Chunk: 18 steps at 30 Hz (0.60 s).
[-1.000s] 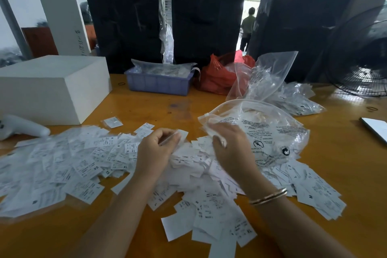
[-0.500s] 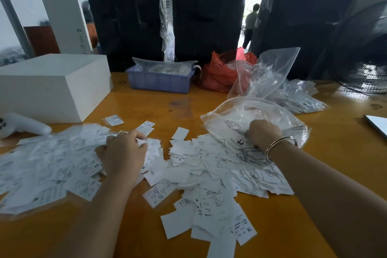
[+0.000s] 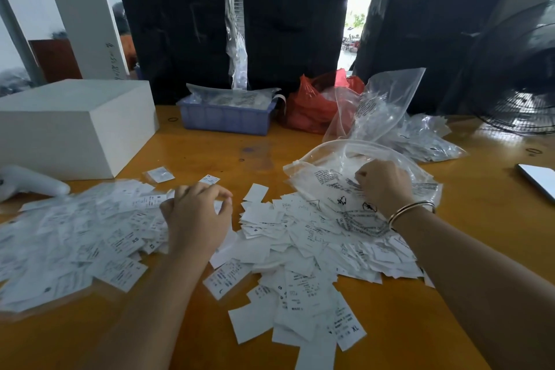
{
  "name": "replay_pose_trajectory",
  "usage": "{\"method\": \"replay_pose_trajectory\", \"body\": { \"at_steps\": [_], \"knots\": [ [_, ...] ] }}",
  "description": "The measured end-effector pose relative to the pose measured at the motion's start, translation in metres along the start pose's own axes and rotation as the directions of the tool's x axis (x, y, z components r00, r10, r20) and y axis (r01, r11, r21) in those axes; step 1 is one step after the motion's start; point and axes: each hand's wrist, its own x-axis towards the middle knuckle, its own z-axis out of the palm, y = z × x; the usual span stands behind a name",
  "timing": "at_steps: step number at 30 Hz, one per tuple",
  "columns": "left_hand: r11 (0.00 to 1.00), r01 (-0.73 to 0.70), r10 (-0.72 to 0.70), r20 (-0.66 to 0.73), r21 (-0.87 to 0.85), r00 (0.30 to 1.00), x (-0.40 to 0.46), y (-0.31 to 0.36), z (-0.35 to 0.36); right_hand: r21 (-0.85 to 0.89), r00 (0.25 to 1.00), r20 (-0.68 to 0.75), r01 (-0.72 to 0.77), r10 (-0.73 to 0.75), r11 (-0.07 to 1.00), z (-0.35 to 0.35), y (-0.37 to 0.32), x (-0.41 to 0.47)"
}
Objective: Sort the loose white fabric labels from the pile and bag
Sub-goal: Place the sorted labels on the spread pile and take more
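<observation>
Loose white fabric labels lie in two heaps on the yellow table [image 3: 468, 249]: a left spread [image 3: 75, 234] w/ XS tags showing, and a mid pile [image 3: 300, 255] running near to far toward the clear printed bag [image 3: 339, 186], which sits just right of centre, mouth gaping upward.

Right hand [image 3: 384, 186], bangles on wrist, is curled at the bag mouth, knuckles up; fingers bunched on the plastic or on labels inside – can't tell which, tips hidden. Left hand [image 3: 195, 219] hovers over the seam between the two heaps, fingers bent and a bit spread, thumb and forefinger close together; whether they pinch a label can't be told.

Step, as I read it: mid-sort, pulling more labels from the bag while the left places or picks by size. Next move prob needs a clean pinch on one or a few labels w/o dragging neighbours, plus a read of the size mark.

Counts: 2 hands, 2 heaps, labels too many to count, approx hundreds. Farther out: 1 white box [image 3: 75, 126] far left, 1 blue tray [image 3: 225, 120], 1 red bag [image 3: 312, 108], 1 more clear bag [image 3: 381, 105] standing up, 1 fan [image 3: 522, 75] far right.
</observation>
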Motion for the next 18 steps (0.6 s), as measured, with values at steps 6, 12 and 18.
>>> {"method": "replay_pose_trajectory", "body": {
  "at_steps": [6, 12, 18],
  "knots": [
    [0.993, -0.035, 0.036, 0.008, -0.11, 0.999, -0.002, 0.006, 0.0, 0.151, 0.967, -0.247, 0.107, -0.067, 0.983, -0.016, -0.009, -0.008],
    [0.747, -0.003, 0.189, 0.209, -0.665, 0.96, -0.007, 0.023, -0.012, 0.69, 0.967, -0.134, 0.247, -0.215, 0.68, -0.029, -0.07, -0.058],
    [0.576, 0.184, 0.225, 0.371, -0.796, 0.901, -0.01, 0.028, -0.011, 0.867, 0.971, 0.122, -0.003, -0.207, 0.498, -0.004, -0.1, -0.101]
  ]
}}
